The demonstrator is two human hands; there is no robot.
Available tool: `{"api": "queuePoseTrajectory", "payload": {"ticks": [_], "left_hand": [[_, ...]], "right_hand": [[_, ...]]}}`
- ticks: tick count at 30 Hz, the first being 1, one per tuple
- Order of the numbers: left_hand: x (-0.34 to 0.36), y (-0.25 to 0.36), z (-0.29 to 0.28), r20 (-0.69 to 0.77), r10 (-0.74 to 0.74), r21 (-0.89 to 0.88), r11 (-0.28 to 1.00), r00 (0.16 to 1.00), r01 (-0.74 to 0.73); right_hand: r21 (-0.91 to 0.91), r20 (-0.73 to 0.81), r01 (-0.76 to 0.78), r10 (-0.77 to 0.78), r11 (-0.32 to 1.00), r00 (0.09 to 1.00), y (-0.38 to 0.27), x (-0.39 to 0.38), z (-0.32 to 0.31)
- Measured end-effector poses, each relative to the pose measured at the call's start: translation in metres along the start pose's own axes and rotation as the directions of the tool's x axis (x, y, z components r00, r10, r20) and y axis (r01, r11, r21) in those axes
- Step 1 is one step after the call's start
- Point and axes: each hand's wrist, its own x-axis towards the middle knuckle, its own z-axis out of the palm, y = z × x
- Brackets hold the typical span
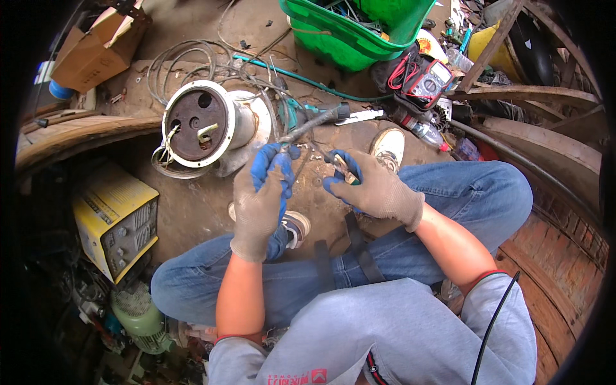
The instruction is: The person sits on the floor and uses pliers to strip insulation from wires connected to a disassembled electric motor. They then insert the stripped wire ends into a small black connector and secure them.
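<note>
Floor's (192, 221) pretty grimy, brown and littered, in soft, even light. There's a rusty metal frame (529, 94) by its right edge, worn reddish-brown boards (542, 279) lower right, and a wooden plank (96, 139) along the left.

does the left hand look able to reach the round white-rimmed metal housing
Probably yes: the gloved left hand is close to the housing, with nothing evident between them, though it holds a thick grey cable-like piece.

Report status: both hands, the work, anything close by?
Left hand gripping gray rod. Right hand closed on small tool, type unclear. Teal tool just beyond left hand; cylinder to its left.
</note>
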Motion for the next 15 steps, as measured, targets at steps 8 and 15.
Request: {"api": "queuePoseTrajectory", "payload": {"ticks": [8,15], "left_hand": [[-0.012,-0.002,-0.003,0.063,-0.014,0.122,0.993,0.998,0.006],[-0.013,-0.011,-0.008,0.159,0.287,0.361,0.874,0.945,-0.327]], "right_hand": [[-0.119,0.080,-0.032,0.041,0.992,0.996,-0.016,-0.005,-0.009],[0.018,0.315,-0.113,0.101,0.993,0.944,-0.030,-0.014,-0.029]]}}
